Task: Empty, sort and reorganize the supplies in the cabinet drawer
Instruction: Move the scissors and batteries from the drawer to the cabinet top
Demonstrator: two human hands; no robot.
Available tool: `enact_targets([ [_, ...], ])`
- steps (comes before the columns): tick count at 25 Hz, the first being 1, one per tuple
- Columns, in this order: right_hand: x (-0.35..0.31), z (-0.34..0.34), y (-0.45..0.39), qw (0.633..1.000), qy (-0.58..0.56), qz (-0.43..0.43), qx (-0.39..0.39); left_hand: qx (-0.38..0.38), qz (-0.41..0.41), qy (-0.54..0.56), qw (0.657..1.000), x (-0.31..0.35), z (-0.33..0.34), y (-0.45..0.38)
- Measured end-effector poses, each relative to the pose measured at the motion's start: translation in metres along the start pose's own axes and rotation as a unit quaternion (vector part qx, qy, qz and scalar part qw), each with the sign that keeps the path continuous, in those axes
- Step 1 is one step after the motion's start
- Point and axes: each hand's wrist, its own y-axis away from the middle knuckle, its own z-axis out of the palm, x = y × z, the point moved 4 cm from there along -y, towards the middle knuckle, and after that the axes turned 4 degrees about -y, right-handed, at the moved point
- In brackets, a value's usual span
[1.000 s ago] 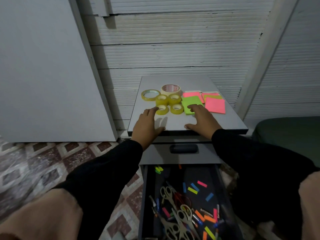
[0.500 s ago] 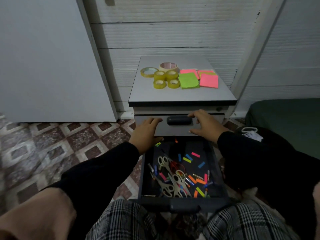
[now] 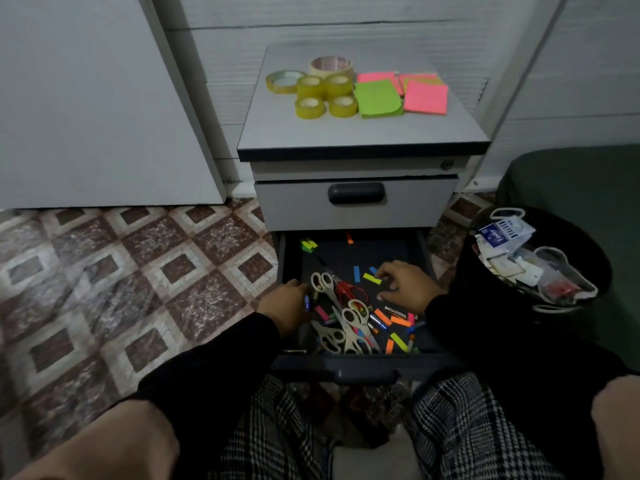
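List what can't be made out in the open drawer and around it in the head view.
- Left hand: fingers turned away, grip unclear.
- Open drawer: near corners hidden by both sleeves.
- Batteries and paper flags: too small to count.
- Bin: label text on its contents blurred.

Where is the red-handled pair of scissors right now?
In the head view, the red-handled scissors lie in the open bottom drawer, about mid-drawer between the left hand and right hand, among the white-handled scissors.
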Motion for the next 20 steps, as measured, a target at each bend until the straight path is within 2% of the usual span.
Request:
enact_targets([
  [8, 0.042, 0.051, -0.022, 0.992, -0.069, 0.095, -0.042, -0.074, 0.003, -0.018, 0.997, 0.010, 0.041, -0.031],
  [12, 0.052, 0.072, -0.033, 0.989, -0.034, 0.124, -0.077, -0.107, 0.038, -0.047, 0.992, 0.022, 0.060, -0.045],
  [20, 0.056, 0.109, -0.043, 0.982, 0.025, 0.131, -0.133, -0.086, 0.105, -0.070, 0.988, 0.036, 0.076, -0.060],
])
